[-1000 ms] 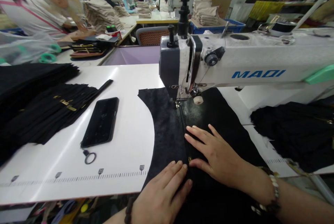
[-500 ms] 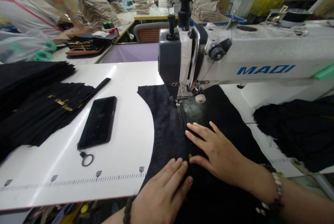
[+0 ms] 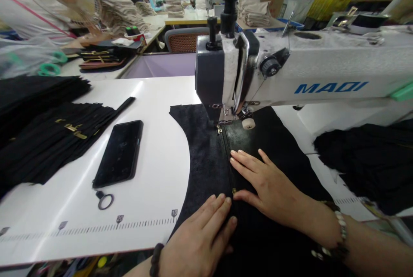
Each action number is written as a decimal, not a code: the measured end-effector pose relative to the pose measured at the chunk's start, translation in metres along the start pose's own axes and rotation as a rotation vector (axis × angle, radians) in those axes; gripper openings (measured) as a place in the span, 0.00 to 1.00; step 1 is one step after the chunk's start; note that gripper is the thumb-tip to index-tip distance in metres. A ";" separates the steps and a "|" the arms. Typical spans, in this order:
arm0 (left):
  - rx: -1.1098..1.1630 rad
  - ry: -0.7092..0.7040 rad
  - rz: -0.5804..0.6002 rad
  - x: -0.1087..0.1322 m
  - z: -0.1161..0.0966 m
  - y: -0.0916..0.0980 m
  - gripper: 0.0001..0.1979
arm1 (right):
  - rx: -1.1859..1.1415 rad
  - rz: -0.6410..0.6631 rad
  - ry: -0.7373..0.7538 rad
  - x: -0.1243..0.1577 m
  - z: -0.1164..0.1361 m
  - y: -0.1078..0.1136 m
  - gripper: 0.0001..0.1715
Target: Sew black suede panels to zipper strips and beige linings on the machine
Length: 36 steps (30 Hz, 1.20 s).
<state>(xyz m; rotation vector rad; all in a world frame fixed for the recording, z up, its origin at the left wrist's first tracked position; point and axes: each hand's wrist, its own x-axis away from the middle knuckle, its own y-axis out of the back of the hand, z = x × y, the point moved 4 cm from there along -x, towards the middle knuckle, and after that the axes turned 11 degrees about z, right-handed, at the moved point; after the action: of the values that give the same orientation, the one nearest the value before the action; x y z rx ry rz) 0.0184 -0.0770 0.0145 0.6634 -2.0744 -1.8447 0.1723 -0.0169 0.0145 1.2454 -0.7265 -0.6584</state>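
Observation:
A large black fabric panel (image 3: 206, 148) lies under the head of a white sewing machine (image 3: 219, 79). Down its middle runs a black zipper (image 3: 227, 152) with a gold-coloured metal piece (image 3: 234, 191) low on it. My left hand (image 3: 203, 229) rests flat on the panel's near part, left of the zipper, fingers stretched out. To the right, my right hand (image 3: 261, 178) lies on the fabric with fingers spread, its thumb touching or very close to the metal piece. The needle area sits at the zipper's far end, partly hidden by the presser parts.
A phone (image 3: 119, 154) with a ring strap lies left on the white table (image 3: 161, 161). Black fabric pieces (image 3: 48, 139) with gold zipper parts are stacked farther left, and more black fabric (image 3: 364, 161) lies right of the machine. A co-worker's arm shows at upper left.
Both hands and the fabric stay almost in place. The view has shifted very slightly, so the phone and the table markings appear a little farther left.

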 end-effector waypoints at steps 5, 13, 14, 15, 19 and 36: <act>-0.001 0.015 0.042 -0.003 0.002 0.002 0.16 | -0.019 0.024 -0.005 -0.005 -0.003 0.001 0.32; 0.012 0.014 0.028 -0.010 0.013 0.001 0.18 | -0.041 0.024 -0.017 -0.017 -0.010 0.004 0.32; 0.012 0.008 0.026 -0.011 0.014 0.001 0.18 | -0.043 0.024 -0.017 -0.019 -0.011 0.005 0.32; 0.011 0.004 0.026 -0.012 0.016 0.001 0.18 | -0.046 0.022 -0.016 -0.021 -0.013 0.005 0.32; 0.000 0.005 0.024 -0.015 0.023 0.001 0.18 | -0.048 0.015 -0.019 -0.027 -0.017 0.007 0.32; 0.012 -0.005 0.007 -0.032 0.051 0.002 0.16 | -0.028 0.010 -0.019 -0.053 -0.037 0.011 0.32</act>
<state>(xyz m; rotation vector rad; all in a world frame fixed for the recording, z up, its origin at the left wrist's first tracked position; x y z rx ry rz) 0.0196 -0.0172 0.0126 0.6552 -2.0898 -1.8334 0.1695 0.0482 0.0132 1.2107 -0.7372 -0.6708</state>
